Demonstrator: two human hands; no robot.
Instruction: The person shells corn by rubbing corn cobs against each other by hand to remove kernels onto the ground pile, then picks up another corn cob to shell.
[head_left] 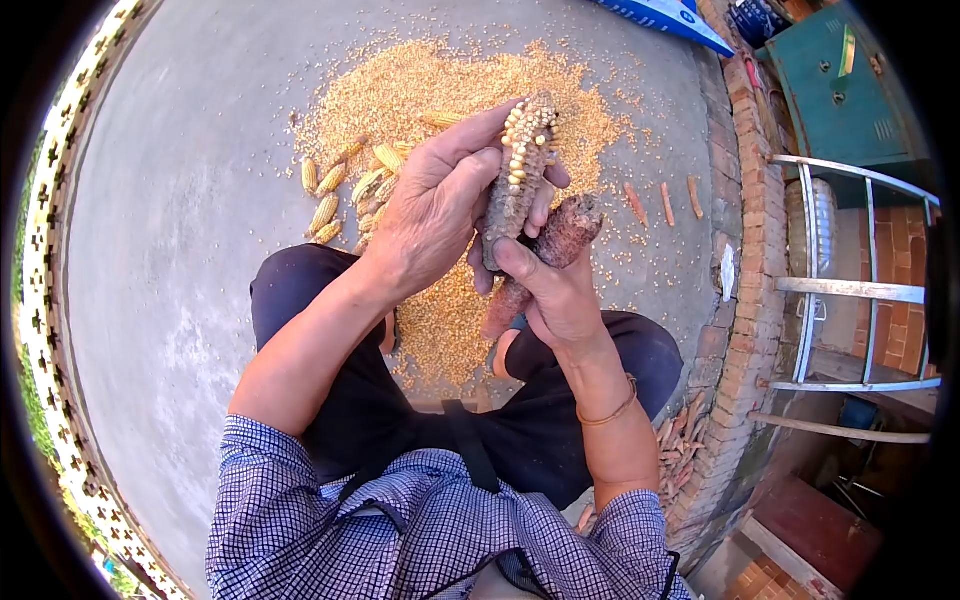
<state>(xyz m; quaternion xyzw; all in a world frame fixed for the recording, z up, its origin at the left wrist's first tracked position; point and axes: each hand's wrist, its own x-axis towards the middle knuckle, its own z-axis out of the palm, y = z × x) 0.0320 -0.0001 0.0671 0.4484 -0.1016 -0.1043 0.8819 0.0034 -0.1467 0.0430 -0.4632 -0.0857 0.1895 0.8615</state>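
Our left hand is closed round the corn cob, thumb on the near side and fingertips showing past its far side. The cob stands steeply between our hands, with pale kernels left in a patch near its upper end and its lower part bare. Our right hand is clamped on the red cob, its thumb reaching over to the lower end of the corn cob. The red cob slants across just beside and partly behind the other; we judge that this crossing, with a hand on each, steadies both. Whether the two cobs touch all along the overlap, we cannot tell.

Both hands are held up over our lap, between the knees, and loose grain spreads on the floor beneath and ahead, so whatever drops probably lands there. Whole ears lie heaped ahead of our left knee, within easy reach.

On the right, thin cobs lie apart from the grain, short of the brick edging; more bare cobs bunch beside our right knee. The bricks and rails bound that side, while the floor leaves wider room leftward. Our knees limit low, sideways movement.
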